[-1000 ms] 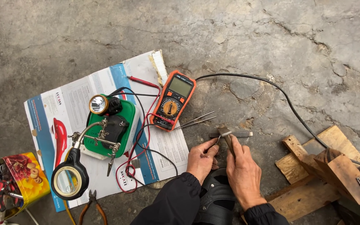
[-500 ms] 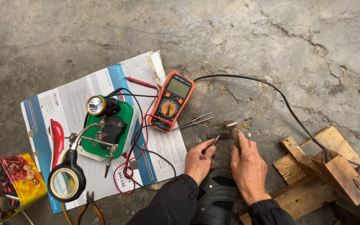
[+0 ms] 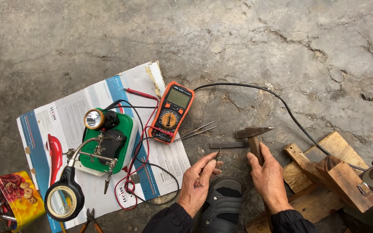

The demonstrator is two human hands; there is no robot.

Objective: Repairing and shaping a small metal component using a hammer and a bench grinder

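Since the earlier frame we noted the hammer (image 3: 253,134) lifted, its head clear above the flat metal bar (image 3: 229,145). Right hand (image 3: 267,174) gripped the handle; left hand (image 3: 200,178) pinched a small dark piece (image 3: 217,154) just left of the bar. Striking looked unfinished. Counted right of the multimeter (image 3: 172,112): one hammer, one bar, one pair of tweezers (image 3: 198,130).

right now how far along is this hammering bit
Set up looks done: a flat metal bar lies on the concrete. In hand: the right hand grips a hammer, its head over the bar; the left hand pinches a small thin metal piece. That piece is not yet on the bar.
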